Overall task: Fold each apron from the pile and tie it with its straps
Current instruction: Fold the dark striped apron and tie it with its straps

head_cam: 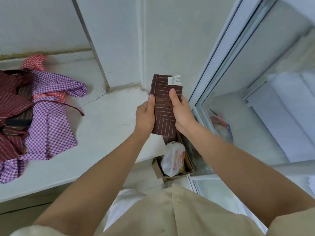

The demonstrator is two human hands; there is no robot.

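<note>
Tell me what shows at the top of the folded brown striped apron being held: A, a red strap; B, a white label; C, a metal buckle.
B: a white label sits at the top right corner of the folded apron, gripped by the left hand and right hand.

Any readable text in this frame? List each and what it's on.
White tag on the folded brown striped apron: printed lines, too small to read.
White plastic bag in the cardboard box: red print, too blurred to read.
No other text visible.
</note>
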